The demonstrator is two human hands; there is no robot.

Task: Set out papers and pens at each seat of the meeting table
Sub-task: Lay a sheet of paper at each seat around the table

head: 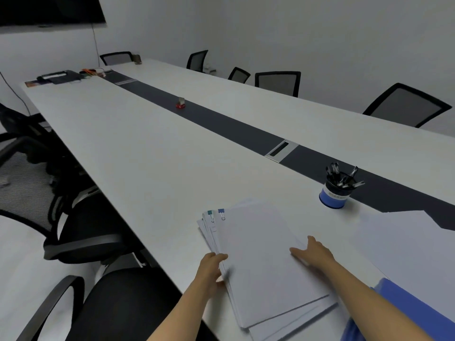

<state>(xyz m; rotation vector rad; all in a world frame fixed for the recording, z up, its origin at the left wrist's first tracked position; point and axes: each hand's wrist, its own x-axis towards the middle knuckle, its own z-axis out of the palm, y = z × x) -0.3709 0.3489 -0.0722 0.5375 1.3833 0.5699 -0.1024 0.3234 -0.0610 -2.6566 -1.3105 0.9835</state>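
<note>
A stack of white clipped paper sets (258,257) lies near the table's near edge, with a teal and a blue binder clip at its far left corner. My left hand (211,269) grips the stack's left edge, thumb on top. Flat on the stack's right side rests my right hand (312,252), fingers straight. A blue pen cup (334,193) holding several black pens stands beyond the stack, to the right, beside the dark centre strip.
The long white meeting table (147,148) has a dark strip with a cable hatch (280,150) and a small red object (180,104). Black mesh chairs (32,188) line both sides. A blue folder (406,311) and a loose sheet (406,237) lie at right. Clutter sits at the far end.
</note>
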